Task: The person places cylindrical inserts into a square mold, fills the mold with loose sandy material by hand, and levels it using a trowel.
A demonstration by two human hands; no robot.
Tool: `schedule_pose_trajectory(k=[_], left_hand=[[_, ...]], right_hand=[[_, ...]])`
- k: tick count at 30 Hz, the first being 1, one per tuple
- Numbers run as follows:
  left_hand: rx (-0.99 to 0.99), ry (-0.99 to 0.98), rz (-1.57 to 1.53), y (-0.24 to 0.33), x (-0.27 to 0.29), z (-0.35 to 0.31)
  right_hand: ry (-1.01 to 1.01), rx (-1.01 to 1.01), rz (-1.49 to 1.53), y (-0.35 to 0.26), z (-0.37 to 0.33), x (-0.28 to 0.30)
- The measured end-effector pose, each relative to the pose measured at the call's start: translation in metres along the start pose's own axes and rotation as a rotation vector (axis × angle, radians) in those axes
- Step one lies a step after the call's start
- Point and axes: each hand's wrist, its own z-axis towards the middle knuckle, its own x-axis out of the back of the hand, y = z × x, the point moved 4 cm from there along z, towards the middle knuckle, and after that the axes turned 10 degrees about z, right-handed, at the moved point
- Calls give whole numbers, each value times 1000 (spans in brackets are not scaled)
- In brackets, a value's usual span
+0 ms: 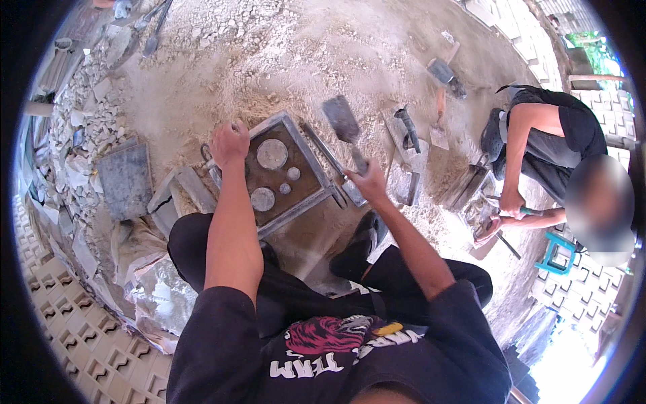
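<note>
A rectangular moulding frame lies on the ground before me, filled with brown packed sand. Set in the sand are two larger pale discs, the far one and the near one, plus two small round pieces to their right. My left hand is at the frame's far left corner, its fingers curled; what they hold, if anything, is hidden. In my right hand is the handle of a trowel. The trowel's blade, slightly blurred, points away from me, above the ground right of the frame.
A metal bar lies along the frame's right side. Farther right are a wooden-handled trowel and a brush-like tool. A co-worker crouches at the right, holding a green-handled tool, near a teal stool. At left lies a dark square board among rubble.
</note>
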Motion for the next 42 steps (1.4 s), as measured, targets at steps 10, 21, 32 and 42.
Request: schedule_pose_trajectory(k=[10,21,32,42], left_hand=[[9,-85,-73,1,-1,2],[-13,14,-29,0,2,2],[1,-27,-82,1,3,0],[48,-95,-57,8,4,0]], right_hand=[[93,375,-139,22,38,-80],[-33,312,-283,22,26,-41],[130,28,-74,34,-52,20],[-131,-202,-357,115,-126,107]])
